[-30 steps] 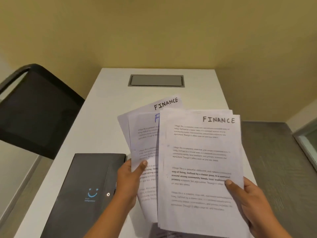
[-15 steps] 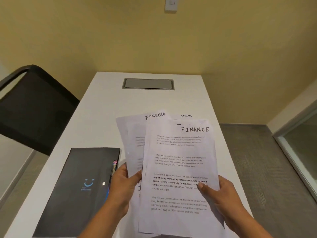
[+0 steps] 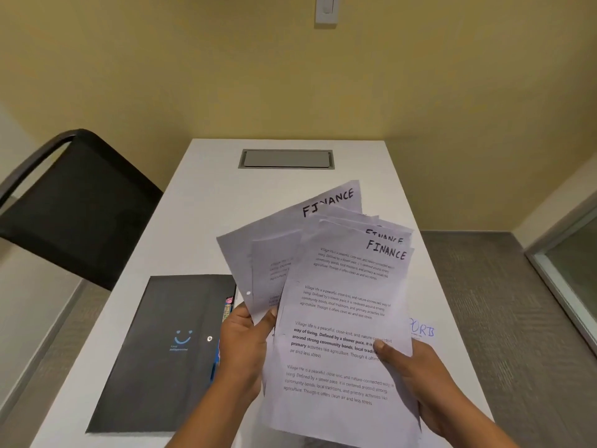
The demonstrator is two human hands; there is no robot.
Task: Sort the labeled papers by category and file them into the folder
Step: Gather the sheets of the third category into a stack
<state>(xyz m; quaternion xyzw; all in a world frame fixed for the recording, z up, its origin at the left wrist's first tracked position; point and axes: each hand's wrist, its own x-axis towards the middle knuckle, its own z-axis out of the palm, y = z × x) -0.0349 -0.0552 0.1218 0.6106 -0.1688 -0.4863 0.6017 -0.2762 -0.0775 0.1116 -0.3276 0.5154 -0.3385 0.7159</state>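
Several white printed sheets marked FINANCE (image 3: 342,318) are fanned out above the table. My left hand (image 3: 242,347) pinches the lower edge of the rear sheets (image 3: 274,244), thumb on top. My right hand (image 3: 416,383) holds the front sheets at their right edge, thumb pressed on the text. A sheet with blue lettering, partly hidden (image 3: 423,331), lies on the table under the fan. The dark grey folder (image 3: 168,350) with a blue smiley and a snap button lies shut at the left, coloured tabs showing at its right edge.
The white table (image 3: 206,202) has a grey cable hatch (image 3: 286,159) near the far end. A black chair (image 3: 74,202) stands at the left. A yellow wall with a switch plate (image 3: 327,9) is behind. Grey carpet and a glass panel (image 3: 571,270) lie to the right.
The fan of papers has tilted and spread to the right. Both hands keep hold of their sheets. A sheet with blue lettering now shows on the table beneath.
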